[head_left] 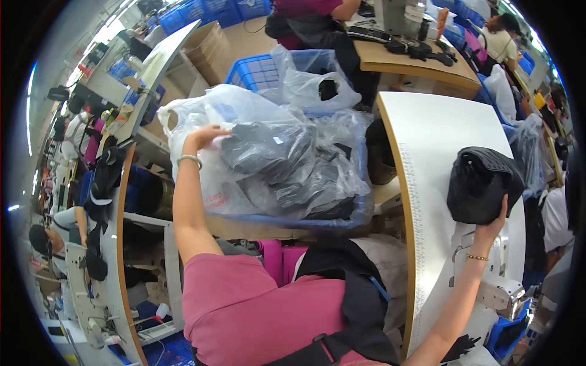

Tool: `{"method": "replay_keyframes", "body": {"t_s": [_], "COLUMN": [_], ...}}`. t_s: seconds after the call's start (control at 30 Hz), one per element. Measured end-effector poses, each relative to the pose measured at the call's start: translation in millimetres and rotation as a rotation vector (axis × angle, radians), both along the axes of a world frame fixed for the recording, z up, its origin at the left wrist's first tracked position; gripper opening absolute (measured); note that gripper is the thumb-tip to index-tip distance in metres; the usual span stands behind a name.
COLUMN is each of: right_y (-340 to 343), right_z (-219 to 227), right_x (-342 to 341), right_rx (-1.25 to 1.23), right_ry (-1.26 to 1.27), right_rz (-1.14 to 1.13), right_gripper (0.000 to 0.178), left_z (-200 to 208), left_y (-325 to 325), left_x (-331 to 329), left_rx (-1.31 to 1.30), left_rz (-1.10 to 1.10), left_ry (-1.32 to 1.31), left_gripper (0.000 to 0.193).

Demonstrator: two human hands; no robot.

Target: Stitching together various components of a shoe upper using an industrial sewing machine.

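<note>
My left hand (210, 135) is at the left edge of a clear plastic bag (268, 143) with dark grey and black cloth pieces inside, its fingers closed on the plastic. The bag lies in a blue plastic crate (364, 204) in front of me, over a white plastic bag (210, 183). Out to the right, my right hand (495, 221) grips a black cap (479, 192) from its near side, over the white table. The cap's lower part covers some of my fingers.
A white work table (439, 128) with a ruler along its left edge stands at my right, bearing a sewing machine (500, 293). Behind the crate is another blue crate (250, 72). A brown table (421, 58) holds black pieces. Other people work nearby.
</note>
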State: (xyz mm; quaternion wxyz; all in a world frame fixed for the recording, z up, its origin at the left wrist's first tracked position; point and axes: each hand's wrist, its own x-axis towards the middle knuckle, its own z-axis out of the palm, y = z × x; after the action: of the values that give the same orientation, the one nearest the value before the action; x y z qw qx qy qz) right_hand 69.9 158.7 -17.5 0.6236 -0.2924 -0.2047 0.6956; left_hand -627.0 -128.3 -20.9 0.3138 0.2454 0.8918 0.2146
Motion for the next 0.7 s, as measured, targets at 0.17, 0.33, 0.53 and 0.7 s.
{"method": "replay_keyframes", "body": {"t_s": [0.17, 0.33, 0.53, 0.7], "right_y": [-6.4, 3.1, -3.2, -11.0], "right_z": [-1.4, -9.1, -2.2, 2.7], "right_x": [7.2, 14.0, 6.3, 10.4], "right_rx": [0.014, 0.005, 0.045, 0.029], "right_ry": [-0.014, 0.049, 0.044, -0.004], "right_rz": [-0.046, -0.008, -0.029, -0.089], "right_gripper": [0.043, 0.041, 0.039, 0.036], "left_z": [18.2, -7.0, 19.2, -44.6], "left_y": [-13.4, -34.2, 78.1, 190.6], "left_x": [-13.5, -32.7, 45.6, 167.1], "left_rx": [-0.086, -0.38, 0.064, 0.42], "left_rz": [0.338, -0.122, -0.18, -0.915], "left_ry": [0.04, 0.336, 1.07, 0.4], "left_gripper": [0.068, 0.04, 0.021, 0.027]}}
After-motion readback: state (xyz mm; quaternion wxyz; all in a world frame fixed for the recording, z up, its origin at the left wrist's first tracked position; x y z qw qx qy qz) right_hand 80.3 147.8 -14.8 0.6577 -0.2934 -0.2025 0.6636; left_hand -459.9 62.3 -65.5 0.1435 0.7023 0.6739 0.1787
